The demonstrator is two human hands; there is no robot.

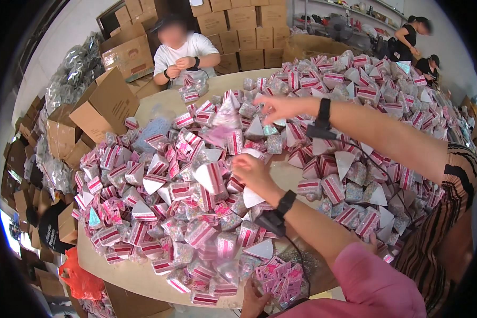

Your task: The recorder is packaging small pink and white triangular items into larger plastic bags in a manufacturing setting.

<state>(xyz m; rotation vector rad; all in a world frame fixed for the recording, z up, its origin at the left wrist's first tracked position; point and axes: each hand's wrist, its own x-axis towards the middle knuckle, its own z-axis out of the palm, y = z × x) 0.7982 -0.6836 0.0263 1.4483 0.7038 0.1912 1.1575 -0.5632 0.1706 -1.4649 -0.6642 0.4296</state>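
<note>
– What surrounds your right hand [253, 174]?
– Packets [200, 233] on the table [107, 253], left of it and beyond; a neighbour's hand [280, 107] beyond, to its right; farther off, a seated person [184, 53] in front of stacked cartons [245, 40].
– And your left hand [253, 301]?
– Cards [281, 278] just right; a plastic bag [81, 275] well left.

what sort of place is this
Probably a packing workshop, though the pictures can't confirm it: a big table is heaped with small filled packets, many with pink-and-white tops, and cardboard boxes are stacked behind.
</note>
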